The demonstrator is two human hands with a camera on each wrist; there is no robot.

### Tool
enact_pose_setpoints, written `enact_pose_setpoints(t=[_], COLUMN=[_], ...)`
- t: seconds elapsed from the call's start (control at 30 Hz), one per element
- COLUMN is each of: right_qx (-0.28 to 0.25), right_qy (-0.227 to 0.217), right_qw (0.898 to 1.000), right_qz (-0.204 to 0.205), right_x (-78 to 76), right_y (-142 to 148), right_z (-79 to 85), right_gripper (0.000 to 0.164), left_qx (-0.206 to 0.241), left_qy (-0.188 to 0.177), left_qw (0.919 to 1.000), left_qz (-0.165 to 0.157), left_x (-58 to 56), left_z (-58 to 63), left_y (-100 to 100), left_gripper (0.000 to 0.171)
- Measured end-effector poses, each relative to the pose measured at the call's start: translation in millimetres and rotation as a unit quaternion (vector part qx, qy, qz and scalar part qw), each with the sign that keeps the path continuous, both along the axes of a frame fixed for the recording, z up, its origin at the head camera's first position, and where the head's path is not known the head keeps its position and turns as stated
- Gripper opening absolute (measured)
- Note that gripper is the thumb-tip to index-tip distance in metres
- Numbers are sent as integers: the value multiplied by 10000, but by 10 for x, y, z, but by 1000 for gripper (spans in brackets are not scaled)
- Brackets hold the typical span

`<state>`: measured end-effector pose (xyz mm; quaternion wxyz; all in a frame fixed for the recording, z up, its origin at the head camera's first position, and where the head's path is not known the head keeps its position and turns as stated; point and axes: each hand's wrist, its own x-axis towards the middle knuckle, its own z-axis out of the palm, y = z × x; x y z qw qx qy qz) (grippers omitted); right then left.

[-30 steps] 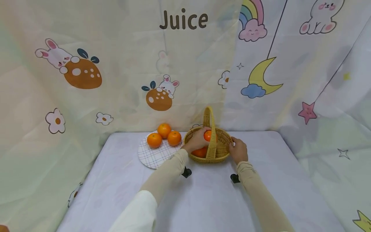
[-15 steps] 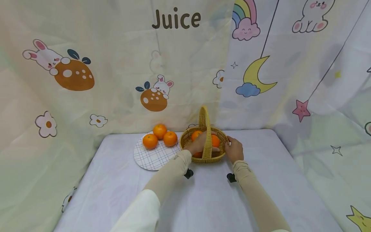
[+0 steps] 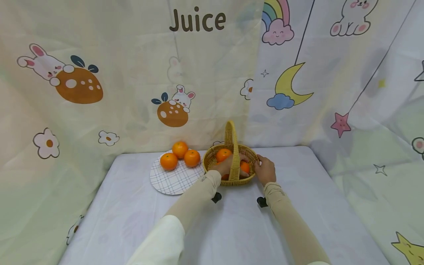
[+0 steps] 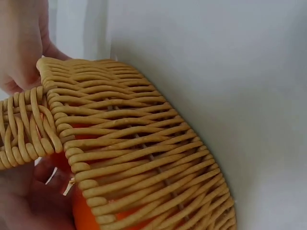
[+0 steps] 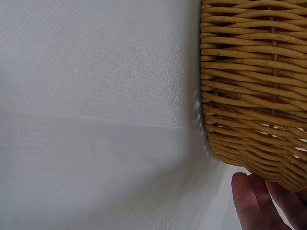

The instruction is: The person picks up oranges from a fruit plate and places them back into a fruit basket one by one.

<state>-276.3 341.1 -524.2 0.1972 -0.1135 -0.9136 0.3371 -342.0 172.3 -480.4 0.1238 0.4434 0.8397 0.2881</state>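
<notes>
A yellow wicker basket (image 3: 208, 162) with a tall arched handle stands at the back of the table. My left hand (image 3: 226, 166) reaches in beneath the handle, its fingers and thumb around an orange (image 3: 245, 167) low in the basket's right half. Another orange (image 3: 223, 154) lies behind that hand, and more orange skin shows under the palm. At the basket's right end, my right hand (image 3: 266, 170) pinches the rim. The left wrist view has the woven side (image 4: 139, 134) hiding much of the fruit; in the right wrist view, fingers (image 5: 254, 201) touch the basket's end.
Left of the basket lies a round white checked mat (image 3: 172, 182) bearing an orange (image 3: 169, 161), a second orange (image 3: 180, 149) and a third orange (image 3: 192, 158). A white cloth covers the table (image 3: 232, 228). A printed curtain (image 3: 212, 73) hangs right behind its back edge.
My left hand has lowered its orange from near the handle into the basket's right half, uncovering another orange behind. The right hand stays at the rim. The head view has shifted slightly.
</notes>
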Motion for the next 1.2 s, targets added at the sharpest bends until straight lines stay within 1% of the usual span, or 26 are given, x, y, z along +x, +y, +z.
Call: enact_pose_setpoints(t=[0.07, 0.13, 0.27, 0.43, 0.6, 0.7, 0.77, 0.83, 0.87, 0.93, 1.0, 1.1, 1.13, 1.2], right_qx=[43, 70, 79, 12, -39, -42, -58, -91, -93, -137, -206, -291, -322, -345], right_qy=[47, 119, 168, 129, 59, 36, 33, 42, 37, 35, 29, 24, 28, 59], right_qw=[10000, 9999, 9998, 9999, 10000, 10000, 10000, 9999, 10000, 9999, 9998, 9996, 9995, 9994], right_qz=[-15, -15, 2, 41, 12, 3, 10, 0, 2, -6, -9, -28, -33, -44], right_x=[-4, -8, -22, -22, -23, -26, -24, -19, -16, -8, 2, 16, 19, 20], right_y=[-4, -8, -24, -59, -68, -69, -70, -73, -71, -70, -68, -59, -55, -46], right_z=[0, -5, -15, -12, -21, -25, -24, -20, -21, -20, -17, -17, -17, -18], right_gripper=[39, 38, 38, 38, 39, 39, 39, 39, 39, 39, 40, 39, 39, 39], left_qx=[-59, -43, 19, 7, 49, 58, 157, 182, 225, 320, 417, 711, 756, 784], left_qy=[90, 117, 0, 88, 141, 378, 349, 431, 472, 439, 461, 185, 122, 90], left_qw=[9998, 9995, 9998, 9997, 9994, 9982, 9977, 9971, 9968, 9970, 9973, 9971, 9970, 9968], left_qz=[-175, -284, -217, -215, -309, -459, -551, -607, -602, -552, -402, -202, -90, 78], left_x=[-24, -22, -37, -47, -65, -87, -107, -135, -150, -172, -186, -189, -197, -223], left_z=[-18, -17, -42, -45, -26, -9, 3, 10, 8, 33, 71, 160, 179, 218], left_y=[-27, -50, -81, -127, -175, -191, -201, -212, -218, -233, -256, -298, -318, -360], left_gripper=[57, 55, 55, 54, 57, 57, 57, 57, 56, 56, 54, 52, 49, 43])
